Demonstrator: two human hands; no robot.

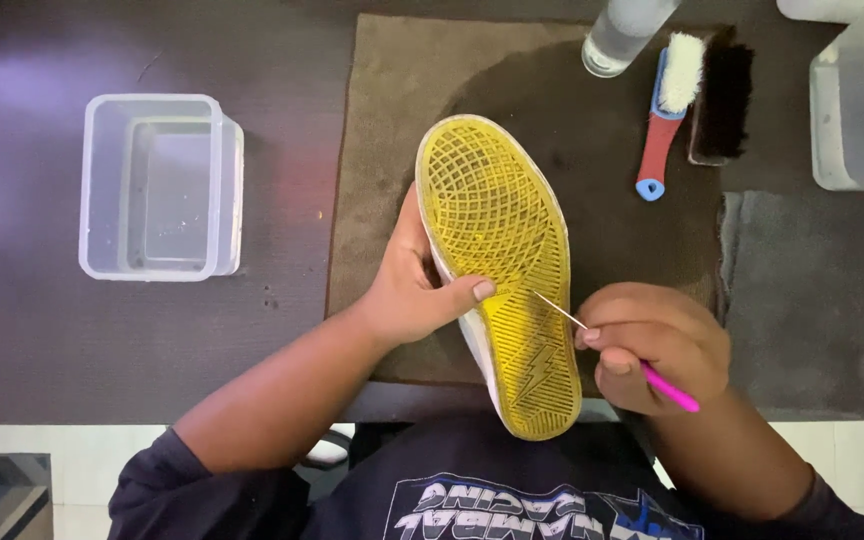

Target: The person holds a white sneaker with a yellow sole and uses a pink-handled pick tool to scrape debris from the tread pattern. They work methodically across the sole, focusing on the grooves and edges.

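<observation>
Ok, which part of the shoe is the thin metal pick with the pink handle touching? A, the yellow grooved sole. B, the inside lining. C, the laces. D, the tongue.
A: the right hand holds the pick with its metal tip on the yellow sole of the upturned shoe, which the left hand steadies from the side.

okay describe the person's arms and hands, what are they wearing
Both hands, left and right, are bare: no gloves, rings or watch visible. The forearms are bare too, with dark navy sleeves pushed up near the elbows. Fingernails are short and unpainted.
</observation>
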